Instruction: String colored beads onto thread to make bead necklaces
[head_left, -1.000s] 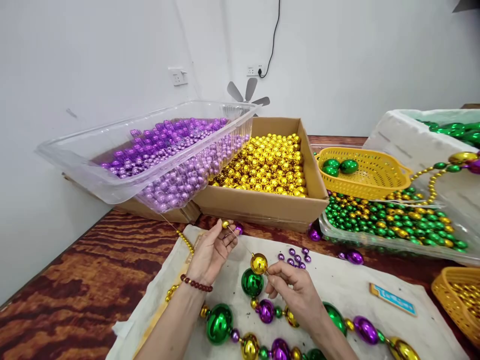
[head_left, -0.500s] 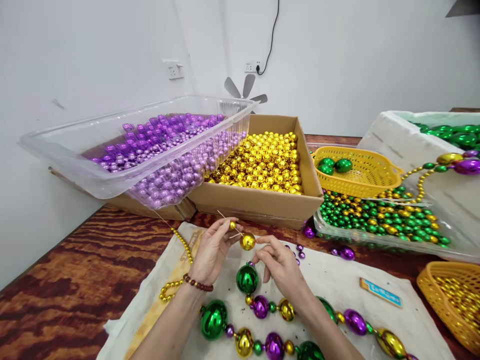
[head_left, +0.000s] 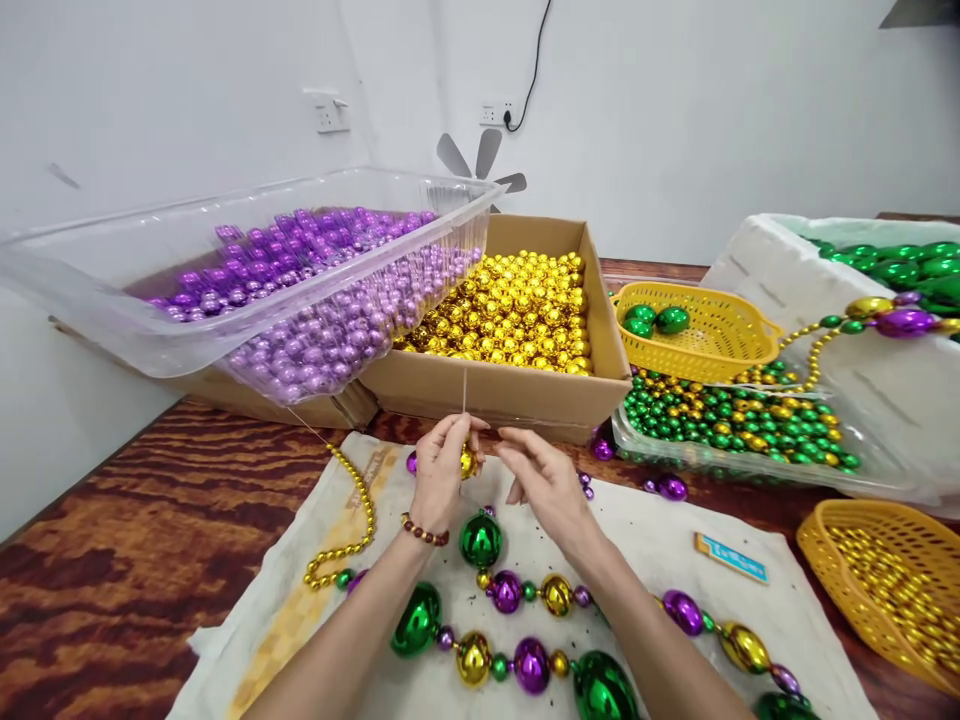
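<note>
My left hand (head_left: pixel 441 468), with a beaded bracelet at the wrist, pinches a thin white string (head_left: pixel 465 390) that stands up above its fingertips. A gold bead (head_left: pixel 467 461) shows beside those fingers, partly hidden by them. Just to the right is my right hand (head_left: pixel 544 480), its fingers bent and apart, with nothing visible between them. Below the hands, a strand with a large green bead (head_left: pixel 480 540), purple beads (head_left: pixel 506 591) and gold beads (head_left: pixel 556 594) lies on the white cloth (head_left: pixel 637 540). Small gold beads (head_left: pixel 364 495) on a string curve at the left.
Behind the hands are a clear tub of purple beads (head_left: pixel 315 350) and a cardboard box (head_left: pixel 495 400) of gold beads. Rightward stand a yellow basket (head_left: pixel 697 362), a clear tray (head_left: pixel 735 468) of green and gold beads, a white foam box (head_left: pixel 795 300) and another yellow basket (head_left: pixel 825 560).
The view has shifted slightly. My left hand has turned more upright, hiding part of the gold bead, and the string now points straight up. My right hand has come off the gold bead.
</note>
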